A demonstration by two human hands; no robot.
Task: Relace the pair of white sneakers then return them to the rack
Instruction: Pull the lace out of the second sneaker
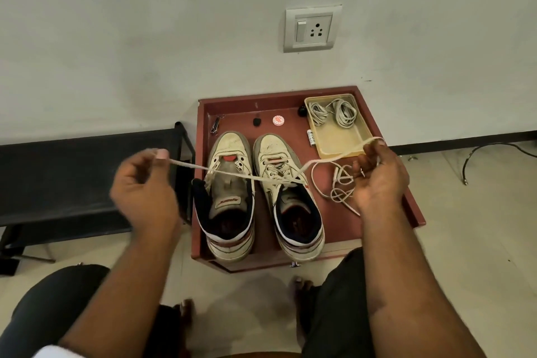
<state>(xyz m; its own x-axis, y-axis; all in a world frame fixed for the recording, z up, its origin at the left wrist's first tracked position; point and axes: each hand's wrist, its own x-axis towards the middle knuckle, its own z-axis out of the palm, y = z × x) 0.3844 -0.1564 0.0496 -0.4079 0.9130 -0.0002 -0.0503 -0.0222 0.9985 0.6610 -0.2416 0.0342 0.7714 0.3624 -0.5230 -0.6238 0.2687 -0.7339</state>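
While seated before a dark red wooden tray (406,200) at frame centre, left hand (145,186) and right hand (377,174) each pinching an end of a cream flat shoelace (232,174), pulled taut over two worn white high-top sneakers (261,197) side by side.

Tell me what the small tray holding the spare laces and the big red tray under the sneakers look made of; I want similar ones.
The small tray looks like translucent yellowish plastic: thin walls, rounded corners, a light sheen. The spare laces are coiled inside. The red tray looks like painted wood or board, matte maroon with thick square edges; metal cannot be ruled out.
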